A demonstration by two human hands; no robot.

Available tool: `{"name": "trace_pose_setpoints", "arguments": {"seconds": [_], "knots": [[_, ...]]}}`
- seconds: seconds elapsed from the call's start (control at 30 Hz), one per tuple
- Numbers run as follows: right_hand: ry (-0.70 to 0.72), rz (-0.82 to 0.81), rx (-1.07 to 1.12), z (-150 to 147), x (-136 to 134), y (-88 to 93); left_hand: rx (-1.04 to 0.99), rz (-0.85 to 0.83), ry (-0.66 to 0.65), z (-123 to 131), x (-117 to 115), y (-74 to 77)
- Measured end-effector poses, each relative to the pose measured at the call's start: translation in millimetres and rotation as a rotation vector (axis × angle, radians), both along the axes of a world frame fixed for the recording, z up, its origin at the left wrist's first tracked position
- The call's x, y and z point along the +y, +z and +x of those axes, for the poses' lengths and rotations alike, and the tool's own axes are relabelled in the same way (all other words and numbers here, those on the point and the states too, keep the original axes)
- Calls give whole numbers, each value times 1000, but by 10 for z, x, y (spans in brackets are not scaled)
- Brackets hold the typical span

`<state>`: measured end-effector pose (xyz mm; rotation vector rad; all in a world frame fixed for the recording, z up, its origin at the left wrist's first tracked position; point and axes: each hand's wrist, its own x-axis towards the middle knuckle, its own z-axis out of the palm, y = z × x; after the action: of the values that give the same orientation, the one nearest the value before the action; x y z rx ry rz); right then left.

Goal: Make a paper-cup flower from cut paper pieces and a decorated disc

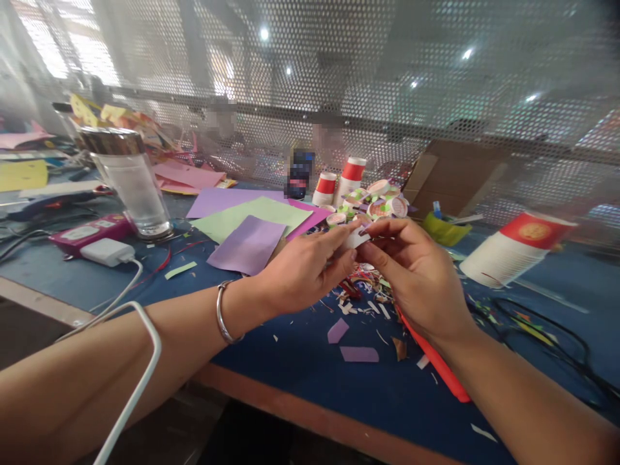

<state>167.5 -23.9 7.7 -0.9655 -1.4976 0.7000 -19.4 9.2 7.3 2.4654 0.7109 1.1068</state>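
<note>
Purple scraps (359, 354): flat at six o'clock on the blue table (290, 349).
Left hand (300, 268): pinches a small white piece (356, 239) between thumb and fingers.
Right hand (426, 278): fingertips close on the same piece.
White piece: raised at dial center, between both hands.
Purple sheet (249, 244): nine o'clock, overlapping green paper (264, 210).
Cups (352, 173): stand at twelve, before a perforated screen (339, 77).

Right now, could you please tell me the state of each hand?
Left hand: closed, holding a small white piece.
Right hand: curled beside the same piece; whether it grips it cannot be told.
</note>
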Motion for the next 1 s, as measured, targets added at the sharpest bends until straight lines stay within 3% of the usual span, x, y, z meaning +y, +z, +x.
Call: {"name": "trace_pose_setpoints", "arguments": {"seconds": [0.17,0.47,0.73,0.9,1.0], "knots": [[-57,-16,-46,16,-15,33,14,-115,-81,-16,19,37],[-14,-42,-223,85,-8,102,-42,-289,-201,-4,232,14],[-49,-91,-123,151,26,52,-96,-780,-391,10,180,11],[-6,-121,-194,136,18,65,-170,-897,-417,21,168,4],[-54,-122,-170,139,20,59,-186,-945,-428,20,169,-2]]}}
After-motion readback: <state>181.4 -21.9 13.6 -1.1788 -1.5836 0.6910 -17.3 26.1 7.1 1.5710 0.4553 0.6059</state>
